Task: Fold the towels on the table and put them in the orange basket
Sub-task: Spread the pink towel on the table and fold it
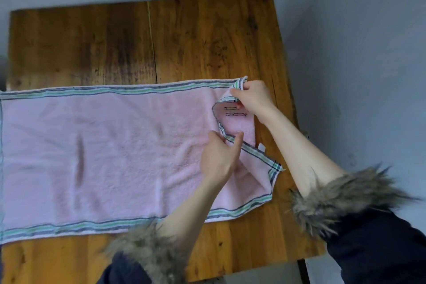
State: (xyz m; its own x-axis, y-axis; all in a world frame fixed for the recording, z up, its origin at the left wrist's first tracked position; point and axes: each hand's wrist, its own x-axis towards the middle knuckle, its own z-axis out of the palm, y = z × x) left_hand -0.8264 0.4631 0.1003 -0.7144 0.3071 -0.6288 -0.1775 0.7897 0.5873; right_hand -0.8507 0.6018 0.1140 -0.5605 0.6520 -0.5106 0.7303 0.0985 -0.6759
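STEP: first fold | TOWEL (110, 145): pink, spread across counter (92, 41), overhanging left edge | GRIP: right hand (253, 97) pinches far-right corner; left hand (219, 157) pinches turned-over hem | HANDLING: soft, light, limp; hold at corners.

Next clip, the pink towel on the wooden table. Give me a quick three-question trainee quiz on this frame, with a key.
1. True or false: the pink towel is already folded in half.
2. Which hand pinches the far striped corner: A the left hand, B the right hand?
3. Fill in: the towel lies on a ___ table.

Key: 1 false, it lies spread out with only the right end lifted; 2 B; 3 wooden.
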